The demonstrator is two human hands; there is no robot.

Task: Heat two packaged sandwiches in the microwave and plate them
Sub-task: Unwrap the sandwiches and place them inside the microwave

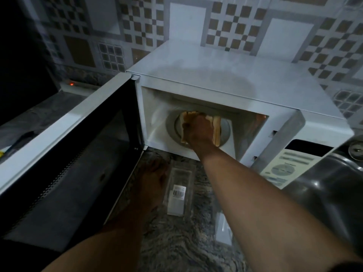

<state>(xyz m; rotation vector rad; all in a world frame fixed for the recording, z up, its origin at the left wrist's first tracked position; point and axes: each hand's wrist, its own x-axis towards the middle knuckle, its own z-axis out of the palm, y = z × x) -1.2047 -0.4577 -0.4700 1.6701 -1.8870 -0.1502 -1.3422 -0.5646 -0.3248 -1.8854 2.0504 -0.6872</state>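
- Nearest, at 6 o'clock, both forearms reach forward over the speckled stone counter (182, 250), which is dim and partly in shadow.
- The left hand (155, 179), toward 7 o'clock of centre, lies flat on the counter just below the lower edge of the open microwave door (64, 160); its fingers look stretched out and hold nothing, probably bracing the body for the reach.
- Just beside that hand, at 6 o'clock of centre, an empty clear plastic sandwich package (179, 191) with a barcode label lies on the counter. A second pale wrapper (224, 230) lies nearer, at 5 o'clock; I cannot tell whether it is empty.
- At 3 o'clock a dark steel vessel (330, 193) sits against the control panel (290, 165).
- The door swings wide to 9 o'clock, leaving the cavity clear for the arm.
- Further in, the right hand (198, 130) is inside the white microwave (225, 79), its fingers curled over the top of the toasted sandwiches (216, 130), gripping or pressing them; the fingertips are hidden.
- The sandwiches rest unwrapped on the round turntable (170, 126), roughly centred so they can rotate freely.
- By my judgement this is either loading or retrieval; no plate is in view.
- Farthest, at 12 o'clock, the chequered tile wall (137, 26).
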